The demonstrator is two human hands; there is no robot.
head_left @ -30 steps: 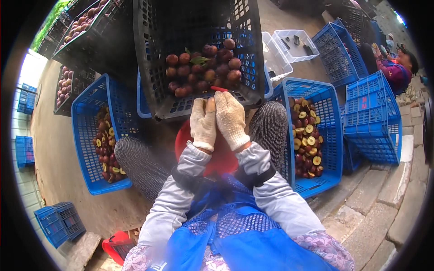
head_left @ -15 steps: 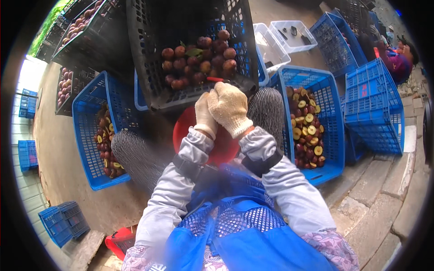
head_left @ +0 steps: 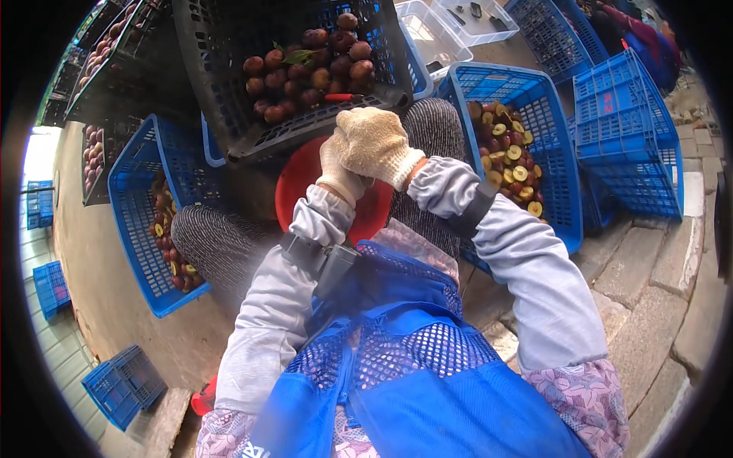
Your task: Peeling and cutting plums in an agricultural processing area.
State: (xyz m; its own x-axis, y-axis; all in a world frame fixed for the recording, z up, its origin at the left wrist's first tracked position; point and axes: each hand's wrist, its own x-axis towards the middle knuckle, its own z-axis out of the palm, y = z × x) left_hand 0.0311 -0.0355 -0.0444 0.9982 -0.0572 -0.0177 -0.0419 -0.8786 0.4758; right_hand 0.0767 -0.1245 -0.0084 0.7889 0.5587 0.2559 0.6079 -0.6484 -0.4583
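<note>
Fingers point(head_left: 353, 124) of the right hand point(head_left: 376, 143) look curled inward over the left hand point(head_left: 337, 169), both in pale knitted gloves, so from where I watch the two read as one clasped bundle. I cannot tell how tightly they close, nor whether anything sits between them; the left hand's fingers are mostly hidden from me.

What matters most to me is the short red stick-like piece point(head_left: 338, 98) at the near side of the black crate point(head_left: 243, 145). I see it just beyond the fingers, away from the body, with its long axis running left to right across my view, roughly crosswise to the forearms. Of the two, the right hand is nearer to it. It looks just apart from the glove, though I cannot rule out contact.

Past that piece, the whole plums point(head_left: 309, 72) lie heaped inside the crate, ahead of the fingers and somewhat to their left, clear of both gloves. Below the hands I have a red basin point(head_left: 292, 191), its rim partly covered by the gloves and sleeves from this angle.
</note>
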